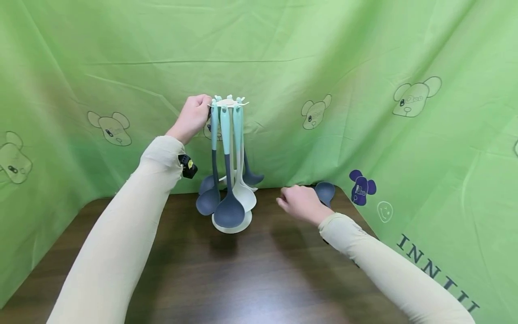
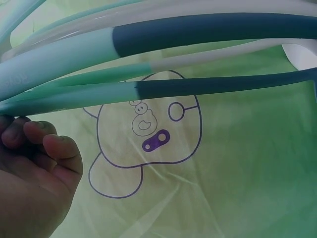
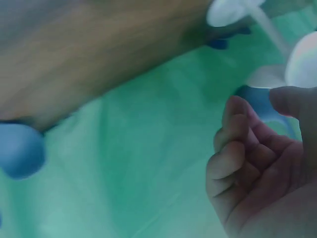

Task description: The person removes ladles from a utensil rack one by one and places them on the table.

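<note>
A white utensil rack (image 1: 231, 228) stands at the back of the table, hung with several utensils with mint-green handles. At the front hangs a dark blue ladle (image 1: 229, 213); a smaller dark spoon (image 1: 208, 202) and a white ladle (image 1: 245, 197) are beside it. My left hand (image 1: 193, 114), fingers curled, grips the rack's upper left edge beside the handles; the exact grip is partly hidden. To the right, my right hand (image 1: 301, 202) is above the table, fingers loosely bent and holding nothing. A dark blue utensil head (image 1: 325, 192) shows just behind it, its handle mostly hidden.
The brown wooden table (image 1: 259, 279) reaches toward me. A green curtain (image 1: 267, 76) printed with mouse faces closes off the back and both sides, right behind the rack. Another dark utensil head (image 1: 254, 178) hangs at the rack's rear right.
</note>
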### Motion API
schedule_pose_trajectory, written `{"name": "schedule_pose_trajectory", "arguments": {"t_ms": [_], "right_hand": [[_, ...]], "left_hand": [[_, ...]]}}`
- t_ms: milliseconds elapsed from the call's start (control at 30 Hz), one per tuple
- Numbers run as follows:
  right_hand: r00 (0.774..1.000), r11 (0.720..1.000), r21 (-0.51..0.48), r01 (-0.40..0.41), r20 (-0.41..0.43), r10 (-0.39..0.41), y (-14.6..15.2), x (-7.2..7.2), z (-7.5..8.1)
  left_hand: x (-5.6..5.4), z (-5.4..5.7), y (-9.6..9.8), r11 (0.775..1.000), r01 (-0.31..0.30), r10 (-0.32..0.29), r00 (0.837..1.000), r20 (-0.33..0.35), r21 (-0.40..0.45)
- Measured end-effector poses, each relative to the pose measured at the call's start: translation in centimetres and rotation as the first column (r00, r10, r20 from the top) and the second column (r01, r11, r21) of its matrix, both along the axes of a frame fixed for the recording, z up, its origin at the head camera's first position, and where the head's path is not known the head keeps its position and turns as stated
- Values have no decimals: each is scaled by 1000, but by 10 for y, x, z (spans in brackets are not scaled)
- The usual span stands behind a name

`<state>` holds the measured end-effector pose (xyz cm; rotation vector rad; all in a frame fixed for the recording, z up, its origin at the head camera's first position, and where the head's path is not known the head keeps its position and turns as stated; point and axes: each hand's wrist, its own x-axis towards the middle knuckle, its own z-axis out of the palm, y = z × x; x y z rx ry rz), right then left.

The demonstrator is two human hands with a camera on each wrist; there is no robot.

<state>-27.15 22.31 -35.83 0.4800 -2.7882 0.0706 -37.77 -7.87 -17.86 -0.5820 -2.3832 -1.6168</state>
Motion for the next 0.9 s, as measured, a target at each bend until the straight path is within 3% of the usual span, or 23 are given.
{"name": "schedule_pose_trajectory", "arguments": {"t_ms": [300, 633, 900], "right_hand": [[993, 989, -114, -98, -81, 89, -52, -13, 24], [992, 948, -300, -110, 19, 121, -87, -32, 38], [989, 925, -355, -137, -2, 145, -109, -36, 41]], "left_hand": [[-1, 1, 3, 1000, -6, 6, 1000, -9, -14], [0, -2, 5, 999, -3, 3, 1000, -14, -35], [2, -7, -5, 998, -28, 27, 999, -27, -50]]}}
